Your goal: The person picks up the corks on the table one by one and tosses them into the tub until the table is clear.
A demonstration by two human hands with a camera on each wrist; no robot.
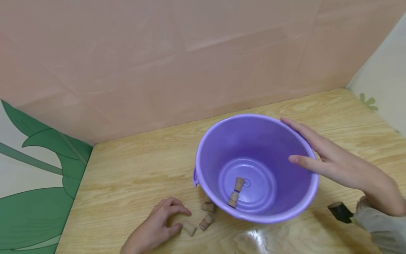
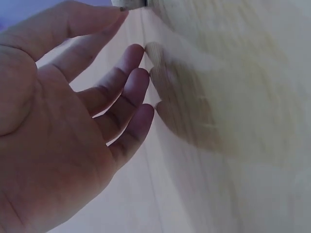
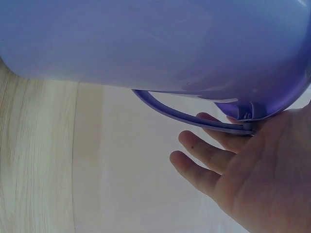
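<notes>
A purple bucket point(image 1: 253, 141) is tilted toward me over the table, and my right hand point(image 1: 339, 162) grips its rim. The thumb lies inside the wall and the fingers outside, near the bucket's handle point(image 3: 194, 120) in the right wrist view. Inside, corks point(image 1: 239, 184) lie in a short row on the bottom. Left of the bucket, my left hand point(image 1: 157, 220) rests low over the table with loosely bent fingers. Its thumb tip is right at the end of a pale cork point(image 1: 189, 228); the index finger is apart from the thumb. Beside it lies a darker cork point(image 1: 207, 222).
Another cork point(image 1: 207, 207) lies partly under the bucket's near left side. The wood-grain table point(image 1: 133, 176) meets a pinkish back wall point(image 1: 158, 70). Green leaf pictures point(image 1: 28, 211) cover the left side. A dark object point(image 1: 340, 211) with a tan end sits by the right sleeve.
</notes>
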